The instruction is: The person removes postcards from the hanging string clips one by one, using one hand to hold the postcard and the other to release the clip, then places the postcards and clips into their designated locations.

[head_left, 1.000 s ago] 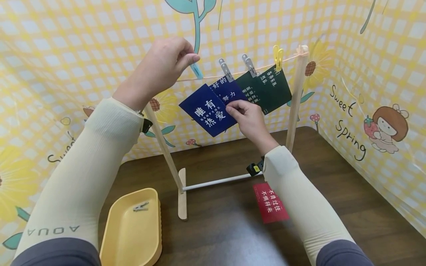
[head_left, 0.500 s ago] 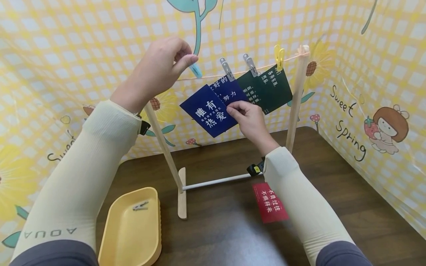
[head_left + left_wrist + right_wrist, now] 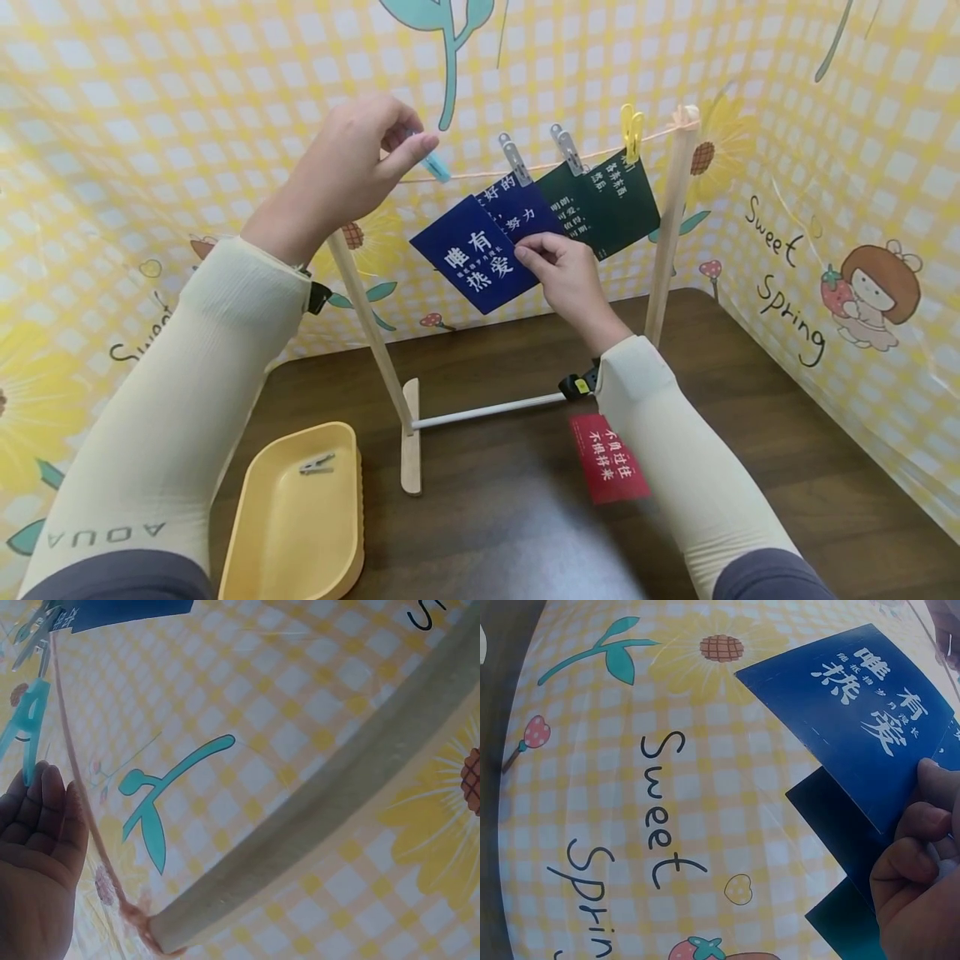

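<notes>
In the head view my left hand (image 3: 352, 167) pinches a light blue clothespin (image 3: 437, 167) right at the pink cord (image 3: 480, 175). The left wrist view shows the same clothespin (image 3: 30, 712) with its legs spread at my fingertips. My right hand (image 3: 566, 271) pinches a dark blue card (image 3: 457, 250) with white characters by its right edge, below the cord. That card overlaps a second blue card (image 3: 528, 204), which hangs from a grey clothespin (image 3: 515, 158). In the right wrist view, the held card (image 3: 855, 712) is tilted, with its printed face showing.
A green card (image 3: 622, 208) hangs from a grey clothespin (image 3: 566, 150) and a yellow clothespin (image 3: 632, 133). Wooden posts (image 3: 667, 233) carry the cord. On the table, a red card (image 3: 609, 462) lies by my right sleeve. A yellow tray (image 3: 292, 542) at left holds a grey clothespin (image 3: 317, 465).
My left hand has shifted slightly left and down, and the light blue clothespin slants more. My right hand keeps its pinch on the blue card, almost in the same place.
</notes>
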Tool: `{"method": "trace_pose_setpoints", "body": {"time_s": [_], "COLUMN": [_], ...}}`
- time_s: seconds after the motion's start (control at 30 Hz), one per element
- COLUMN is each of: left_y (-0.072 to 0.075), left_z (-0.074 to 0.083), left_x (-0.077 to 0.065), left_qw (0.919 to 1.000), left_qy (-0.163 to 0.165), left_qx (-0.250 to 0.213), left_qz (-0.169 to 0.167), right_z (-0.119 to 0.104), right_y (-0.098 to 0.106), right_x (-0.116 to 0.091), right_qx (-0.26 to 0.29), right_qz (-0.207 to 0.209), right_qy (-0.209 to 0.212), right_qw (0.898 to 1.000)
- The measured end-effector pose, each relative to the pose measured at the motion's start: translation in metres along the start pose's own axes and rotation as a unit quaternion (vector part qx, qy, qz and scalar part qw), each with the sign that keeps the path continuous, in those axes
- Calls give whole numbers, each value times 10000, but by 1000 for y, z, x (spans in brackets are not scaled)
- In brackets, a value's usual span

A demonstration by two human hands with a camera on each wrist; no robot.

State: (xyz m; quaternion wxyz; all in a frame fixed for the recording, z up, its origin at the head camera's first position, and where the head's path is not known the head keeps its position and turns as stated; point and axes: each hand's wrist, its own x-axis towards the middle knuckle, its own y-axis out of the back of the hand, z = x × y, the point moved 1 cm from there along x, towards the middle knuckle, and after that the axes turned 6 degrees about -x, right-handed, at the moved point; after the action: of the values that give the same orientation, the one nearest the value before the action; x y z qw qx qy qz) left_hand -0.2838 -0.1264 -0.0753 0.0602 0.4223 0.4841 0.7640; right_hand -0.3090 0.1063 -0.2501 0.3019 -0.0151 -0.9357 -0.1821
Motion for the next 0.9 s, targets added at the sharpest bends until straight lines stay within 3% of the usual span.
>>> {"method": "trace_pose_setpoints", "body": {"time_s": [0.63, 0.9], "left_y": [0, 1], "left_z": [-12, -16], "left_x": [-17, -26], "left_qw": [9993, 9994], "left_qy": [-243, -229], "left_qx": [-86, -138], "left_qz": [282, 211], "right_z": [6, 11], "right_y": [1, 2], "right_x": [-1, -3], "right_qx": [-9, -59], "right_qz": [-69, -84], "right_qy": [-10, -17], "right_qw": [10000, 9999]}}
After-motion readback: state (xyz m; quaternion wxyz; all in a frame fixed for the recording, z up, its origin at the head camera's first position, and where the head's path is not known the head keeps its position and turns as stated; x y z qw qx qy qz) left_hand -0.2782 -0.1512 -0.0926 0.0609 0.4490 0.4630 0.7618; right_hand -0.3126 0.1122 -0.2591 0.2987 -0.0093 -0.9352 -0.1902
